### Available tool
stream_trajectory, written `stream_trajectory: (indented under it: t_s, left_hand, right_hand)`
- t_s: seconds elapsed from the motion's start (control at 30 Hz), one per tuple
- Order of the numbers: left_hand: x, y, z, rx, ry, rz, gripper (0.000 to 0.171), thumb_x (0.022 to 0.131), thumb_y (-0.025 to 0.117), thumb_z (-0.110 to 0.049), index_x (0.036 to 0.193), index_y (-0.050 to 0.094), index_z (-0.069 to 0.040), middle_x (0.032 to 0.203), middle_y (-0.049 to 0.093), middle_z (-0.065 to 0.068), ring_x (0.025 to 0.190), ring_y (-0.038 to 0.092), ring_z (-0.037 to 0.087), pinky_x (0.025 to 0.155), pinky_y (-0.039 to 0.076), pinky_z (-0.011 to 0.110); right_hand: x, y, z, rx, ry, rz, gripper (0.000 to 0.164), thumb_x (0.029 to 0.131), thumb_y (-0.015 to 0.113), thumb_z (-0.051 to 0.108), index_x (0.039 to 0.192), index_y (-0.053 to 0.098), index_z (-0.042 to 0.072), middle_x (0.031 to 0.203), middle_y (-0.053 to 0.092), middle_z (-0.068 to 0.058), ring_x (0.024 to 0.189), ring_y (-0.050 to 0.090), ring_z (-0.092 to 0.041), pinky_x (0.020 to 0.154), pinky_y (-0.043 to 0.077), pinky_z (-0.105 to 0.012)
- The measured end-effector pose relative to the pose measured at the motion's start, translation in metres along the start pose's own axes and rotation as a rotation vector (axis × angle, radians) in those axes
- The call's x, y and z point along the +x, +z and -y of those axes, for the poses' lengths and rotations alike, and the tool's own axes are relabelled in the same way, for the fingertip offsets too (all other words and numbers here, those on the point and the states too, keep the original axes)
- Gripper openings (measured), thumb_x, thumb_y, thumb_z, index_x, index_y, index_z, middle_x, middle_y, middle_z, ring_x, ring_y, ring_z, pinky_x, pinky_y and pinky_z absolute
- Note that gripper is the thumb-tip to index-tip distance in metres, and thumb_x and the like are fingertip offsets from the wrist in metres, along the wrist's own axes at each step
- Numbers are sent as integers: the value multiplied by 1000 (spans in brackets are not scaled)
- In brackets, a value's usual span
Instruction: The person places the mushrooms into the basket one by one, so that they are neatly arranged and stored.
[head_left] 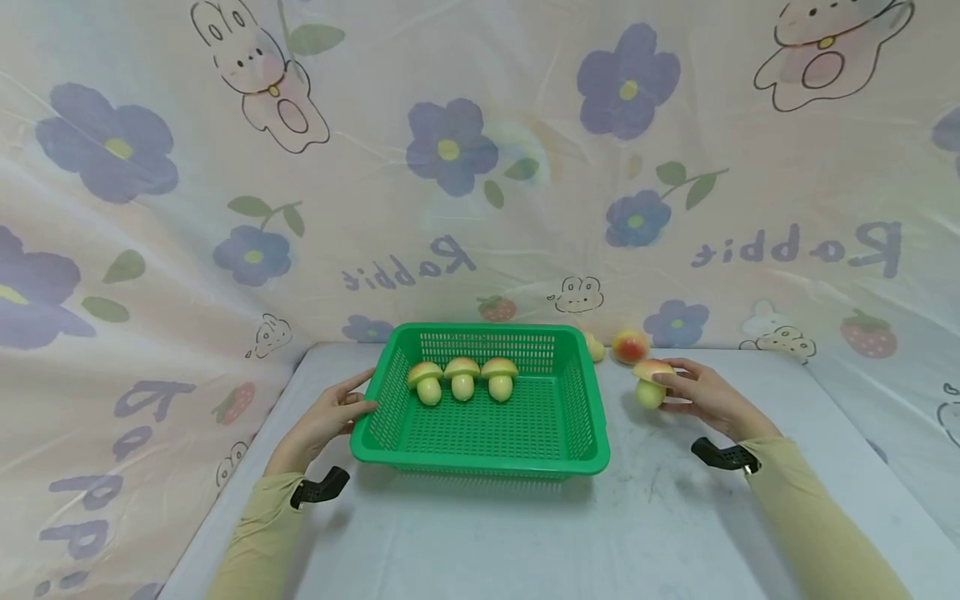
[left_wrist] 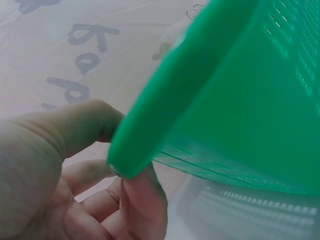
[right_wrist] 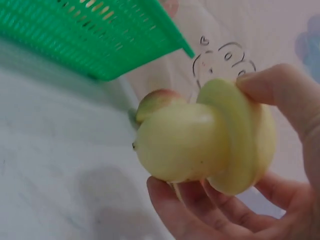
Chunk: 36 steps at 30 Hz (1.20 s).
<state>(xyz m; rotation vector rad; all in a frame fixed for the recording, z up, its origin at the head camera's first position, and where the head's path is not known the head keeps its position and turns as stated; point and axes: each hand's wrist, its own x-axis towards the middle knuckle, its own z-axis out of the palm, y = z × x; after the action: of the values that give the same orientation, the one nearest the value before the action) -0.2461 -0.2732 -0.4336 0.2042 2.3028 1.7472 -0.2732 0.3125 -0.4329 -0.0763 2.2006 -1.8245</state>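
Observation:
My left hand [head_left: 322, 421] grips the left rim of a green plastic basket [head_left: 480, 463]; in the left wrist view the thumb is over the rim [left_wrist: 160, 95] and fingers are beneath it. Inside the basket, three toy mushrooms with yellow-orange caps and pale stems, a left one [head_left: 428, 390], a middle one [head_left: 462, 385] and a right one [head_left: 500, 385], stand in a row towards the back. To the right of the basket, my right hand [head_left: 708, 396] holds another toy mushroom [right_wrist: 185, 142] by its cap, between thumb and fingers.
A red-and-yellow rounded thing [head_left: 631, 346] lies at the table's back edge. Beside it, a pale yellow thing [head_left: 595, 347] is partly hidden by the basket. The white table [head_left: 480, 542] meets a printed cloth [head_left: 525, 225] hanging behind it.

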Motion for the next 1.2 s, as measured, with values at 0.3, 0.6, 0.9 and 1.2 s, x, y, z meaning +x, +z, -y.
stream_trajectory:
  t_s: [0.3,0.6,0.9,1.2]
  left_hand:
    - [-1,-1,-1,-20,-6,8,74,94,64,-21,154,21,-16,92,62,16,82,65,24,71,54,37]
    - [-3,-1,-3,-25,1,15,77,93,66,-21,154,20,-18,82,60,11,68,60,17,64,53,31]
    - [-3,0,-1,-17,11,25,77,93,65,-18,154,18,-15,86,59,16,69,60,18,65,53,33]
    - [-2,-1,-1,-40,3,25,78,92,66,-19,154,19,-17,86,59,15,70,60,19,64,53,33]
  right_hand:
    - [-3,7,19,10,-40,6,74,97,59,26,147,16,-7,133,30,-26,103,56,-24,89,48,-46]
    - [-4,21,38,27,-60,33,77,97,58,26,148,11,-7,138,25,-29,100,56,-16,91,47,-47]
    - [-6,33,53,47,-80,44,75,96,60,24,148,14,-5,138,25,-27,103,56,-16,91,47,-48]
    - [0,45,71,44,-123,87,66,97,60,23,147,25,-2,138,30,-22,106,55,-18,90,48,-47]
